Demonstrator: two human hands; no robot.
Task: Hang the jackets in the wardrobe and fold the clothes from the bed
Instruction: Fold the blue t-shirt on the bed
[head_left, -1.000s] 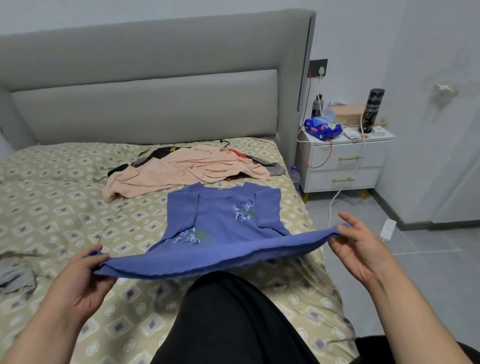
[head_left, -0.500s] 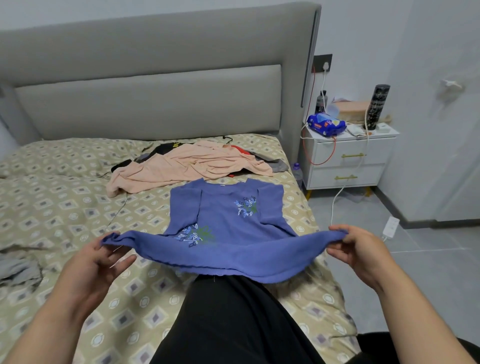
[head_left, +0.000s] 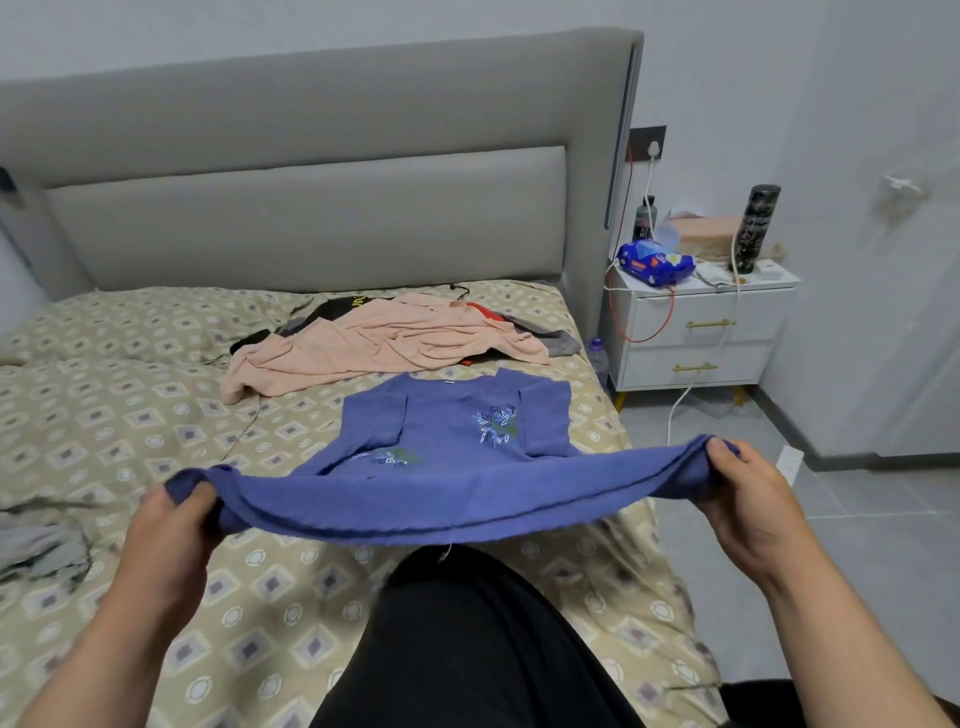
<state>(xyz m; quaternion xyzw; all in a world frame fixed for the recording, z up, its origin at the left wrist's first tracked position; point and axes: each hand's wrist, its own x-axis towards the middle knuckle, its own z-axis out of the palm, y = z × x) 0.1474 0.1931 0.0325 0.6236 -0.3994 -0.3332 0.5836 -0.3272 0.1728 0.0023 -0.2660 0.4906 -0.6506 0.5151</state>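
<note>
Pinching hem of blue top (head_left: 447, 431) at both corners. Curling left grip (head_left: 166, 535) round the left corner, cloth bunched over the fingers. Curling right grip (head_left: 753, 499) round the right corner, thumb on top. Holding hem stretched between the two and raised off the bed (head_left: 104, 415), just above a knee in black trousers (head_left: 467, 649). Leaving collar end of top flat on the bed, far side, sleeves folded in over the body, leaf embroidery facing up.

Seeing peach garment (head_left: 384, 343) crumpled just beyond the collar, draped over black, red and grey clothes near the headboard (head_left: 311, 218). Noting grey cloth (head_left: 36, 545) at left edge of bed, well apart from top.

Spotting white nightstand (head_left: 701, 332) right of bed, carrying blue pack (head_left: 654, 262), tall dark flask (head_left: 756, 228) and a tan box. Tracing red cable (head_left: 644, 332) from wall socket, looping across the upper drawer; white cable running down to the floor. Small bottle (head_left: 597, 358) on floor between bed and nightstand.
</note>
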